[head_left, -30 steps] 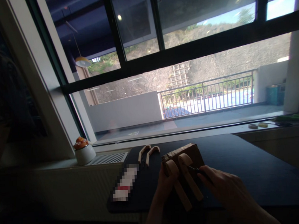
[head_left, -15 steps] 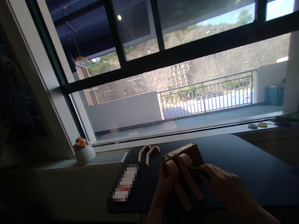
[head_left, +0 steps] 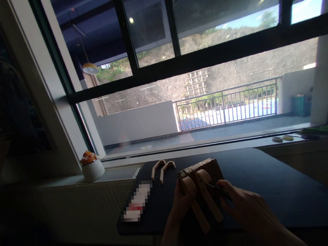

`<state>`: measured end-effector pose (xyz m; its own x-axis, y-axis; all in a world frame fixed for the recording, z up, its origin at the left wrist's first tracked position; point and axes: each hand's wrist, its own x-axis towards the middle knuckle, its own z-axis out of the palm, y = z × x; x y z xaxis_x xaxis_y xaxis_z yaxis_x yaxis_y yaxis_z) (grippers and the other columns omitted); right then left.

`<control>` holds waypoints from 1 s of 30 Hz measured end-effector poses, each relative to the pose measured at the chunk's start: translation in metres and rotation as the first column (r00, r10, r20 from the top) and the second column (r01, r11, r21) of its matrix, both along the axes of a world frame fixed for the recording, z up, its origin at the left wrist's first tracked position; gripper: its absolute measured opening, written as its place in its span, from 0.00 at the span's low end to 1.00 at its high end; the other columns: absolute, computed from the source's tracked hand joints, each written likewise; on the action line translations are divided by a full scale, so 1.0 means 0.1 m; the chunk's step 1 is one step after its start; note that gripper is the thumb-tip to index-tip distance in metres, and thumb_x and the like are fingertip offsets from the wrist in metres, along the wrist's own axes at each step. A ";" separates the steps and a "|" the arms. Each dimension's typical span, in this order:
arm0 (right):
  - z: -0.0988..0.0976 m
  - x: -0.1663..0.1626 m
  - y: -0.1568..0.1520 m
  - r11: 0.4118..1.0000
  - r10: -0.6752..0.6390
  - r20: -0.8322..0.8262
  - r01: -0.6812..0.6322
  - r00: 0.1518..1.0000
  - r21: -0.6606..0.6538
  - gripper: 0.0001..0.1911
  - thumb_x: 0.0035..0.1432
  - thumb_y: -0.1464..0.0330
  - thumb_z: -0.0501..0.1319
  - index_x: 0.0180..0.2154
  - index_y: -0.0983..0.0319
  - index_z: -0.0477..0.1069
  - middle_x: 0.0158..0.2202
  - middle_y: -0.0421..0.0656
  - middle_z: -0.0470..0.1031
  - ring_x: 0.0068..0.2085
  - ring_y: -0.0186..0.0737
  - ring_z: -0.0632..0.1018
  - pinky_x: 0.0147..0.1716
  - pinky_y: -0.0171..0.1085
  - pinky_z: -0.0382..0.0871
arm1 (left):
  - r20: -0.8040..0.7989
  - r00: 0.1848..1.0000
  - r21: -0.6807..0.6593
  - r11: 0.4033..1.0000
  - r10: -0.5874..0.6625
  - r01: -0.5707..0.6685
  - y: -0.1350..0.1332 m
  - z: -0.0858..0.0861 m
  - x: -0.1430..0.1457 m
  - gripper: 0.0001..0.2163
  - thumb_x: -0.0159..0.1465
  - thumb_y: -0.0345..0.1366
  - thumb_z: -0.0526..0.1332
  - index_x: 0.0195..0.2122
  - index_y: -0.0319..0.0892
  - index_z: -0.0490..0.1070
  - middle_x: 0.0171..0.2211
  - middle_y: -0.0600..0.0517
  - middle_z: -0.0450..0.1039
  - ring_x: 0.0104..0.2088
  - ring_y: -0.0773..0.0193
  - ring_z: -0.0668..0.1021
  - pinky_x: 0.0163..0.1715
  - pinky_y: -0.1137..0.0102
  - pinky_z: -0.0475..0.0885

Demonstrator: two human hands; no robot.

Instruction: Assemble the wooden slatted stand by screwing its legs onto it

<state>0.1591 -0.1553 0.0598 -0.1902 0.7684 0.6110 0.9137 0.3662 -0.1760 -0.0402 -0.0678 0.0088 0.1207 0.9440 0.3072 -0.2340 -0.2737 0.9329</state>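
A brown wooden block [head_left: 210,169] stands on a dark mat [head_left: 266,183] near the front of the table. Two pale curved wooden pieces [head_left: 205,198] lie against the block's near face, slanting toward me. My left hand [head_left: 181,206] is closed round the left piece and the block's left side. My right hand [head_left: 247,206] pinches a thin dark tool [head_left: 215,187] whose tip touches the right wooden piece.
Two more curved wooden pieces [head_left: 162,168] lie on the mat at its far left. A white flat object [head_left: 137,200] lies at the mat's left edge. A white jar with an orange lid [head_left: 91,166] sits on the sill. Tape rolls [head_left: 277,139] rest far right.
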 end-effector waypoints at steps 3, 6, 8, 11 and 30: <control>-0.02 0.01 0.00 1.000 -0.021 -0.010 0.021 1.000 -0.020 0.07 0.57 0.70 0.51 0.40 0.56 0.60 0.28 0.35 0.74 0.27 0.37 0.77 0.22 0.34 0.60 | -0.002 1.000 -0.003 1.000 -0.005 0.005 -0.01 0.00 0.00 0.28 0.48 0.37 0.70 0.50 0.39 0.66 0.39 0.48 0.75 0.39 0.56 0.76 0.39 0.68 0.71; -0.05 0.03 0.01 0.999 -0.033 -0.011 0.033 0.999 -0.001 0.05 0.59 0.69 0.49 0.38 0.56 0.61 0.28 0.36 0.74 0.27 0.37 0.77 0.22 0.34 0.60 | 0.004 1.000 -0.010 1.000 -0.002 0.002 0.00 -0.02 0.00 0.29 0.47 0.38 0.70 0.51 0.39 0.65 0.39 0.48 0.75 0.40 0.56 0.76 0.38 0.68 0.71; -0.05 0.04 0.01 1.000 -0.016 -0.014 0.016 1.000 0.019 0.06 0.60 0.69 0.48 0.38 0.56 0.62 0.31 0.37 0.75 0.29 0.37 0.78 0.24 0.34 0.62 | 0.011 1.000 -0.006 1.000 -0.005 0.005 0.01 -0.03 0.00 0.29 0.47 0.38 0.71 0.51 0.40 0.65 0.39 0.48 0.75 0.40 0.56 0.76 0.38 0.69 0.71; -0.03 0.05 0.01 0.999 0.021 -0.016 -0.020 1.000 0.048 0.08 0.63 0.68 0.47 0.39 0.56 0.63 0.34 0.37 0.76 0.32 0.36 0.78 0.26 0.34 0.63 | 0.010 1.000 -0.013 1.000 -0.003 0.003 0.02 -0.02 0.00 0.29 0.46 0.38 0.72 0.49 0.39 0.66 0.38 0.48 0.75 0.38 0.57 0.76 0.37 0.69 0.71; 0.01 0.02 -0.02 0.999 0.014 -0.003 -0.014 1.000 0.039 0.06 0.59 0.70 0.51 0.40 0.57 0.61 0.28 0.35 0.74 0.26 0.36 0.77 0.22 0.33 0.60 | 0.032 0.999 -0.013 1.000 0.026 -0.025 0.02 -0.04 0.02 0.32 0.44 0.42 0.72 0.50 0.39 0.67 0.41 0.45 0.76 0.41 0.52 0.76 0.39 0.66 0.72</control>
<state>0.1607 -0.1577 0.0604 -0.1987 0.7415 0.6409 0.9080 0.3854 -0.1645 -0.0387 -0.0656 0.0048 0.0869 0.9505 0.2984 -0.2570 -0.2680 0.9285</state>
